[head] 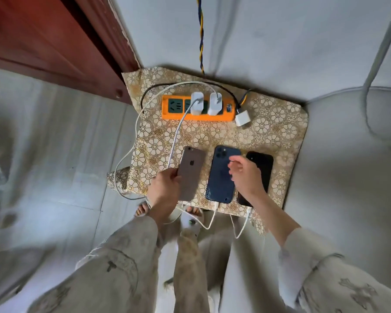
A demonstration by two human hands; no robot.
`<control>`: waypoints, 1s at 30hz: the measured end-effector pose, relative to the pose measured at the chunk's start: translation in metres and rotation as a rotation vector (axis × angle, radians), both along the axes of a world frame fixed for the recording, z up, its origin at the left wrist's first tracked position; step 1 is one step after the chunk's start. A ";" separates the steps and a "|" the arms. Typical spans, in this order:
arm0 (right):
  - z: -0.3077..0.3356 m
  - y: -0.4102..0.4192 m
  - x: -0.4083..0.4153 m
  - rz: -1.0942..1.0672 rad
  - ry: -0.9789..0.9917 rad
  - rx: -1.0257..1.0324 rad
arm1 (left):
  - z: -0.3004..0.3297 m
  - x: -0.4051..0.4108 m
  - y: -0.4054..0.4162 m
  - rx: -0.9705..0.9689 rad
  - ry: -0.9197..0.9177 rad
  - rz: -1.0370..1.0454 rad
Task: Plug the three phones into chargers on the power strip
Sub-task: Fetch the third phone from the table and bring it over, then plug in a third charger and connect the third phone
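My left hand (165, 188) grips the brown phone (190, 172) by its edges (slick, rigid, breakable); right hand (246, 175) hovers loosely open mid-frame.

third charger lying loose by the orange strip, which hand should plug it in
Right. The right hand hovers empty over the blue phone, on the same side as the loose charger. The left hand grips the brown phone.

No readable text or numbers anywhere, only sign is the Apple logo on the back of the brown phone (191, 172) my left hand (165, 188) grips; marks on the power strip (196, 108) too small to read.
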State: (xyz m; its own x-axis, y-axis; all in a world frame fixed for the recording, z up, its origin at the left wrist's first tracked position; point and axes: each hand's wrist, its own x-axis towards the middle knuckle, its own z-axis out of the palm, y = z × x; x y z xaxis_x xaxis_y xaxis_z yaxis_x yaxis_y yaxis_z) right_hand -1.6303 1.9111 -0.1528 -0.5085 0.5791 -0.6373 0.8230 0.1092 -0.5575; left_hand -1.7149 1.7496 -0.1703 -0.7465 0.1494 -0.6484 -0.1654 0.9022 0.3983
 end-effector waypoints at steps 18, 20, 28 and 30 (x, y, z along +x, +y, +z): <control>-0.019 0.086 -0.094 0.305 -0.100 0.708 | 0.035 -0.078 0.006 0.322 0.429 -0.046; -0.004 0.090 -0.102 0.319 0.029 0.720 | 0.043 -0.092 0.016 0.382 0.446 -0.023; 0.061 0.063 -0.155 0.693 0.463 0.585 | 0.071 -0.151 0.062 0.412 0.636 -0.426; 0.066 0.053 -0.161 0.713 0.516 0.548 | 0.075 -0.160 0.064 0.489 0.544 -0.435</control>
